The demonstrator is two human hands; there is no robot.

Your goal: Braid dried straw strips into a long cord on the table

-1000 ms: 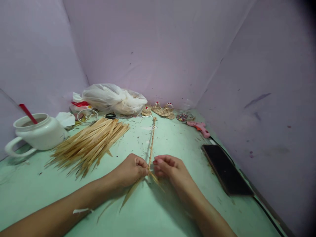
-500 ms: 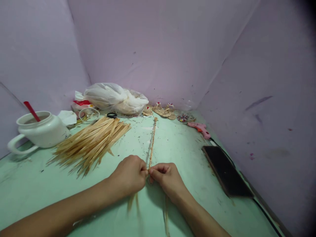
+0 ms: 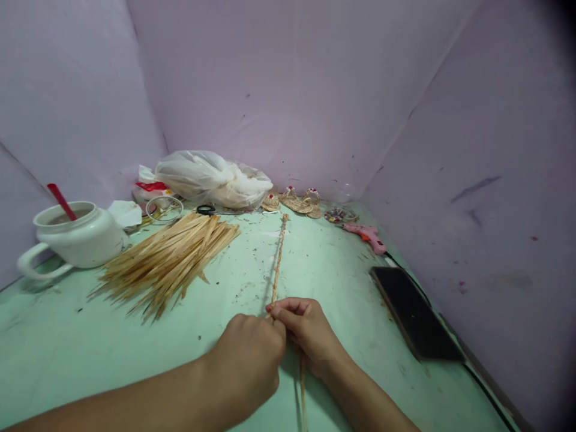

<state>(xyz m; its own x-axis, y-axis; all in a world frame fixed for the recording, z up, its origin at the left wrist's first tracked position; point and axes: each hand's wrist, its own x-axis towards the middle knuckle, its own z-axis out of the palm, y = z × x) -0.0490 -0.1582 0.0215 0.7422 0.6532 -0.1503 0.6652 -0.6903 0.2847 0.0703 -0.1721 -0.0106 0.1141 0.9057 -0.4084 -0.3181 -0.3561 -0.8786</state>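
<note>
A thin braided straw cord (image 3: 278, 258) lies on the green table (image 3: 67, 348), running from the far middle toward me. My left hand (image 3: 249, 363) and my right hand (image 3: 306, 330) meet at its near end, both pinching the loose straw strands there. One free strand (image 3: 302, 390) trails toward me between my wrists. The left hand partly covers the pinch point, so the strands under it are hidden.
A heap of straw strips (image 3: 168, 258) lies to the left, beside a white pot (image 3: 78, 240) with a red stick in it. At the back are a plastic bag (image 3: 211, 180), scissors (image 3: 206, 209), small woven sandals (image 3: 299, 202) and a pink glue gun (image 3: 366, 236). A dark phone (image 3: 414, 315) lies at the right.
Both hands have drawn nearer to me along the cord. The left hand has crossed over toward the right hand. The splayed strands have gathered into one trailing piece.
</note>
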